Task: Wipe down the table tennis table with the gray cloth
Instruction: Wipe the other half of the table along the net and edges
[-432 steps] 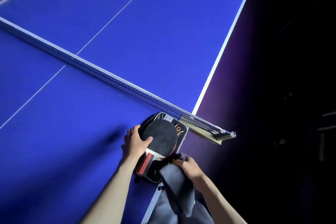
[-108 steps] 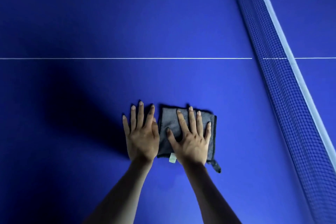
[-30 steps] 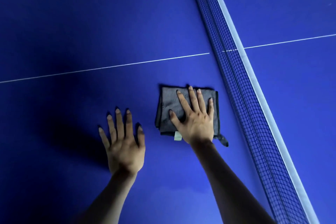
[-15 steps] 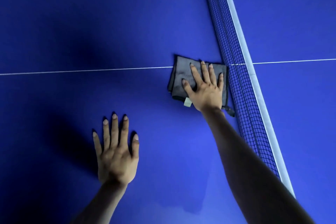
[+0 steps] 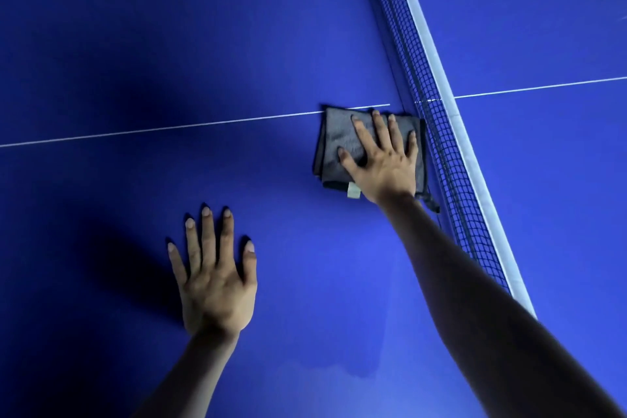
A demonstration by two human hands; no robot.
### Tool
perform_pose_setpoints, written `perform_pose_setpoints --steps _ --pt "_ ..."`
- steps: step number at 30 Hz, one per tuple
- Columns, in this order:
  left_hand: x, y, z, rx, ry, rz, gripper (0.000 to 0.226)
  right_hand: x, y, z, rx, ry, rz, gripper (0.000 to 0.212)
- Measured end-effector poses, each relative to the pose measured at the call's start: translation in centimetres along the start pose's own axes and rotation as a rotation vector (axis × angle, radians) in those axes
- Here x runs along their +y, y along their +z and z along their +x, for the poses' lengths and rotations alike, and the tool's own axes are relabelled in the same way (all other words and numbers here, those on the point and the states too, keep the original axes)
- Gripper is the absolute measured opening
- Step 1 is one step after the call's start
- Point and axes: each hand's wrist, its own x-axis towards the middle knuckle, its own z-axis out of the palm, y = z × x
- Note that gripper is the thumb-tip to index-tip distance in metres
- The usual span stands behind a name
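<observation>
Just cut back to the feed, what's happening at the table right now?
A person is wiping the blue table tennis table. The right hand presses flat on a folded gray cloth, which lies right beside the dark mesh net and just below the thin white centre line. The left hand rests flat on the bare tabletop nearer the person, fingers spread, holding nothing.

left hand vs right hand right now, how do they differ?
The right hand presses flat on the gray cloth; the left hand rests on the bare blue table. The right hand lies out by the net, arm extended; the left hand lies nearer the person. Both lie palm down with straight, spread fingers.
</observation>
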Motion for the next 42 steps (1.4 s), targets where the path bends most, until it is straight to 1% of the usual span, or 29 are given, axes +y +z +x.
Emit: perform_pose_setpoints --steps 3,7,10,13,17,20,22,24,27,30,32,34,37,40,42 --pt "0.0 0.3 0.2 0.015 0.005 0.001 0.063 0.1 -0.1 1.5 -0.008 0.0 0.004 0.077" --pt "-0.2 0.4 0.2 0.009 0.015 -0.013 0.062 0.2 -0.1 -1.9 -0.01 0.031 0.014 0.075" --pt "-0.2 0.3 0.1 0.03 0.014 -0.035 0.062 0.9 -0.3 -7.2 0.026 0.036 0.025 0.072" --pt "-0.3 0.5 0.3 0.014 0.005 -0.065 0.062 1.9 -0.5 -13.5 0.054 0.054 0.034 0.069" --pt "-0.2 0.6 0.3 -0.002 0.008 -0.098 0.063 2.7 -0.8 -21.3 0.036 0.155 0.034 0.07" --pt "-0.6 0.2 0.5 -0.022 0.019 -0.21 0.067 2.8 -1.1 -26.5 0.029 0.216 0.015 0.07" --pt "-0.9 -0.4 0.4 -0.035 0.025 -0.329 0.062 2.9 -1.2 -29.7 0.03 0.255 0.0 0.071" --pt "-0.8 -1.6 -0.7 -0.013 0.097 -0.409 0.054 2.9 -1.2 -32.6 0.051 0.301 -0.012 0.071" --pt "-0.4 -3.7 -5.0 0.002 0.272 -0.384 0.047 2.0 -1.2 -37.2 0.062 0.359 -0.02 0.071" --pt "-0.7 -4.8 -10.4 -0.056 0.467 -0.317 0.046 0.2 -1.2 -41.9 0.081 0.442 0.007 0.07" --pt "-1.6 -4.6 -13.3 -0.125 0.537 -0.255 0.049 -1.4 -1.1 -45.4 0.081 0.497 0.003 0.07" --pt "-2.8 -4.2 -15.7 -0.208 0.562 -0.201 0.05 -3.0 -1.0 -49.0 0.077 0.531 -0.011 0.07" --pt "-4.0 -3.8 -17.2 -0.241 0.577 -0.157 0.051 -4.4 -0.9 -52.4 0.057 0.553 -0.018 0.07" --pt "-3.9 -4.1 -17.0 -0.236 0.593 -0.153 0.058 -4.4 -1.0 -52.3 0.045 0.576 -0.01 0.072" --pt "-3.5 -4.2 -17.1 -0.227 0.591 -0.154 0.058 -3.8 -1.2 -51.1 0.037 0.545 -0.018 0.073"
